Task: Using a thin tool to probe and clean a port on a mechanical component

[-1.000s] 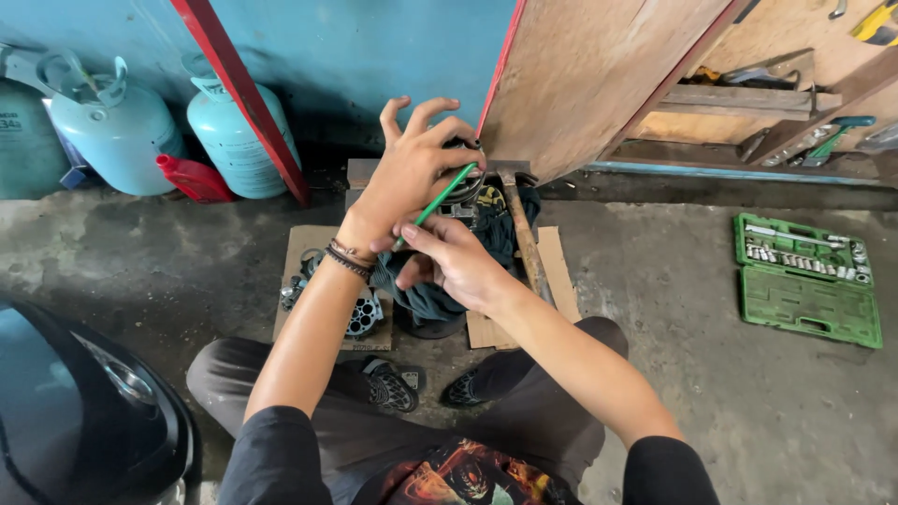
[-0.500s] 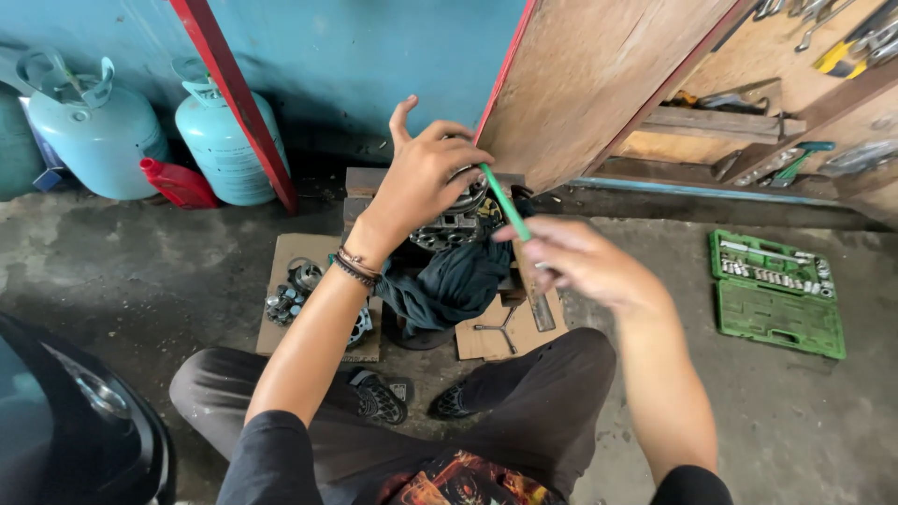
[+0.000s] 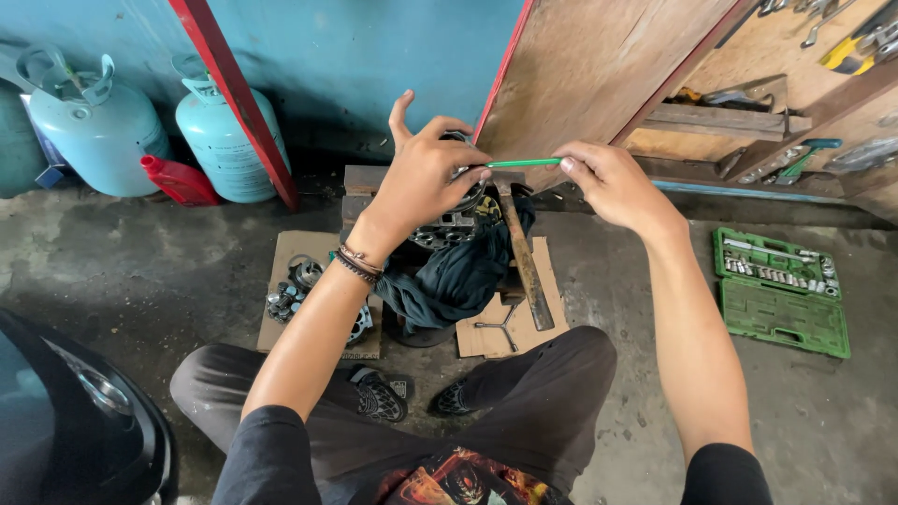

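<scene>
A thin green rod [image 3: 524,163] lies level in the air, its right end pinched in the fingers of the right hand [image 3: 613,182] and its left end meeting the thumb and forefinger of the left hand [image 3: 426,182]. Under the left hand sits a grey metal engine part [image 3: 447,227], ribbed and grimy, resting on a dark teal cloth [image 3: 458,281].

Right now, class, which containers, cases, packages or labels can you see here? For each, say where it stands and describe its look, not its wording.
Gas cylinder: far left by the blue wall, rounded, pale teal.
Second gas cylinder: beside it, same shape and colour.
Red bottle: lying between the cylinders, flat-sided.
Socket set case: floor at right, open, green, rectangular.
Cardboard sheets: floor in the middle, flat, brown.
No sign or screen shows.
</scene>
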